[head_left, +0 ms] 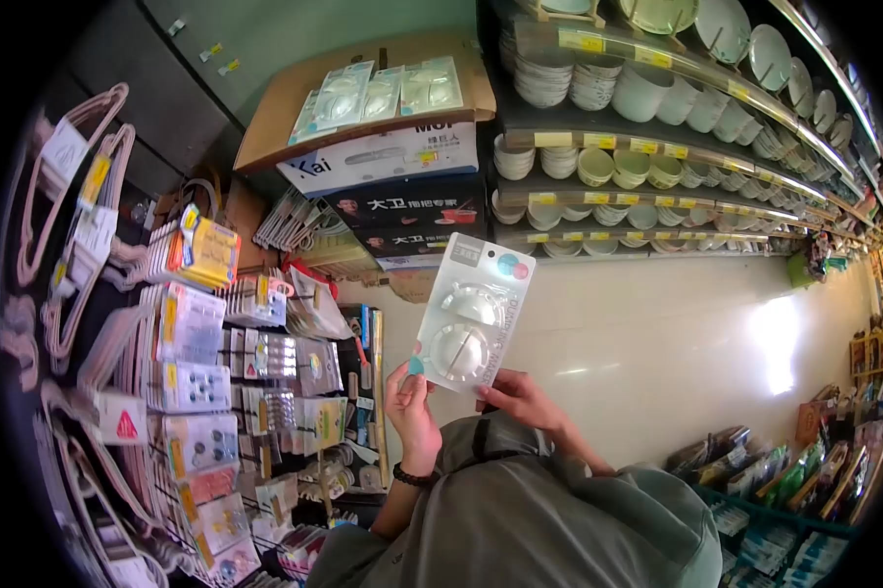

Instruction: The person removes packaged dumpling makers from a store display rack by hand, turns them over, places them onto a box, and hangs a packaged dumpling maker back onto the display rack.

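In the head view, a blister pack with a white dumpling maker (461,348) is held up in front of my body, tilted slightly to the right. Its card has pink and teal dots and grey lettering down one side. My left hand (414,416) pinches the pack's lower left corner, and a dark beaded bracelet circles that wrist. At the lower right corner, my right hand (522,400) grips the edge between thumb and fingers. Similar blister packs (378,93) lie in an open cardboard box (265,108) beyond the held one.
Stacked mop boxes (402,211) stand ahead. Shelves (598,142) with bowls (647,93) and plates run along the right. Hangers (69,216) and hanging packaged goods (192,323) crowd the left. Pale floor (657,343) shows between, with packaged goods (784,470) at lower right.
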### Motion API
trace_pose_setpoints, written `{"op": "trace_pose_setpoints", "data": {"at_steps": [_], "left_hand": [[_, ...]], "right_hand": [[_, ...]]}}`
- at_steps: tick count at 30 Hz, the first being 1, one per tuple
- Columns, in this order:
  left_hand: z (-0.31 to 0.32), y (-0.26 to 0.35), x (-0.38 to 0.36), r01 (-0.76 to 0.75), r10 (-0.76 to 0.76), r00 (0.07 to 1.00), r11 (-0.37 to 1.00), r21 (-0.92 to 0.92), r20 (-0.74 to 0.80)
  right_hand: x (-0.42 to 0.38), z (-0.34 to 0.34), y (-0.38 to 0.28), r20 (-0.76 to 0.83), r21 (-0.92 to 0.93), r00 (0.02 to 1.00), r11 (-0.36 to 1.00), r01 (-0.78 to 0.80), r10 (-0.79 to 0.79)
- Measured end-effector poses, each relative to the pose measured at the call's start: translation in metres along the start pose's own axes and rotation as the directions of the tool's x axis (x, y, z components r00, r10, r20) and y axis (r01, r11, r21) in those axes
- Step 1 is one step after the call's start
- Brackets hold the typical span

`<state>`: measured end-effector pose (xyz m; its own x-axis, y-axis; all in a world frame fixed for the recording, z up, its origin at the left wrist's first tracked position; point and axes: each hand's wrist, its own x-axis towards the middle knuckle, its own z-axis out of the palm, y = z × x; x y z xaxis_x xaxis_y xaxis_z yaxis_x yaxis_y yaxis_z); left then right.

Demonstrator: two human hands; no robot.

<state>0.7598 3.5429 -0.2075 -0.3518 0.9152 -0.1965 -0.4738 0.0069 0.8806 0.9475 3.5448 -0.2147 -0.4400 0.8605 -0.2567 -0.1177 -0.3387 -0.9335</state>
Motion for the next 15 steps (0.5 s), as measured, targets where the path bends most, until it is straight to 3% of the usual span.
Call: {"op": "trace_pose_setpoints", "data": {"at_steps": [5, 8, 11, 15], "left_hand": [[0.038, 0.004, 0.085, -0.039, 0.039, 0.999, 0.998, 0.041, -0.009], [0.061, 0.005, 0.136, -0.047, 0.047, 0.999, 0.997, 0.058, -0.009], [0.090, 0.010, 0.179, -0.093, 0.094, 0.995, 0.995, 0.020, -0.046], [0.126, 0.016, 0.229, -0.142, 0.141, 0.984, 0.990, -0.003, -0.105]], "right_hand": [[0.085, -0.043, -0.031, 0.037, 0.124, 0.999, 0.992, -0.028, 0.023], [0.127, -0.067, -0.073, 0.063, 0.059, 0.995, 0.995, -0.075, 0.071], [0.177, -0.095, -0.087, 0.120, 0.009, 0.992, 1.000, -0.027, 0.026], [0.228, -0.111, -0.121, 0.010, 0.042, 1.000, 0.999, 0.013, -0.013]]}}
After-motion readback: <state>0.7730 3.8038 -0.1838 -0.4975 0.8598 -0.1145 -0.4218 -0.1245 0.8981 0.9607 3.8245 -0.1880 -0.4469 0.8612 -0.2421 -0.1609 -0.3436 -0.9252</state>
